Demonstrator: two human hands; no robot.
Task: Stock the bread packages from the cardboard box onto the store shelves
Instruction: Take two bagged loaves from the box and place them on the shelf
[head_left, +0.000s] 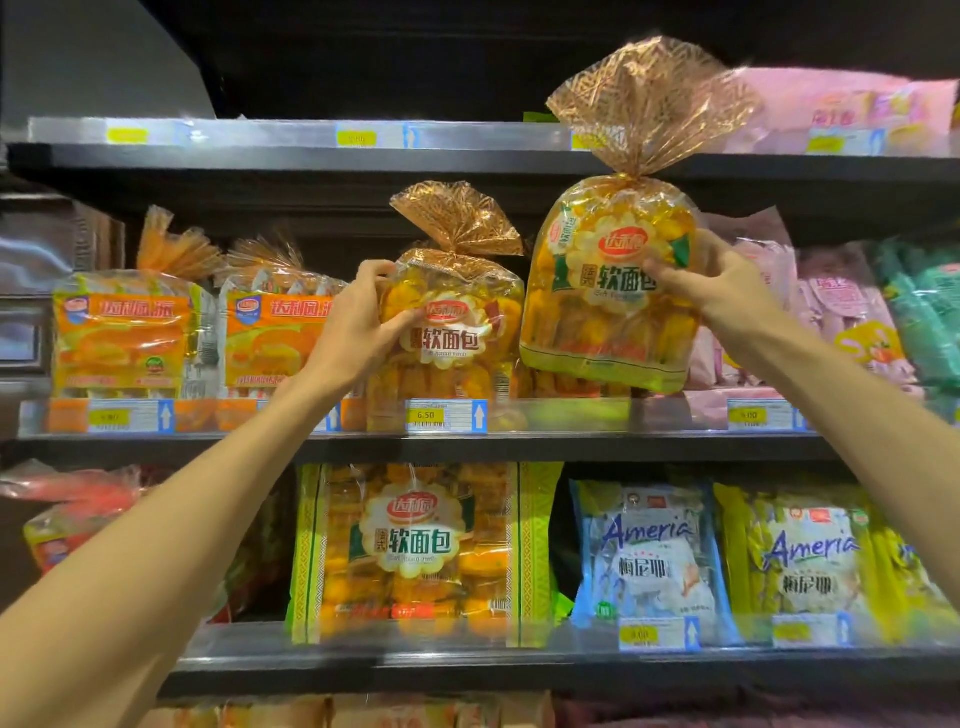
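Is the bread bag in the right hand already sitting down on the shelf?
No, the right hand holds its bread bag tilted in the air, its bottom edge above the middle shelf.

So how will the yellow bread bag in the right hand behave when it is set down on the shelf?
The bread bag looks soft, since the right hand dents its film. Its tall tied top probably makes it tip easily. It likely weighs little, as the fingers alone hold it.

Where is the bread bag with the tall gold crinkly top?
In the head view, right of centre: the right hand holds the bread bag up before the middle shelf, between a matching bag and pink packs.
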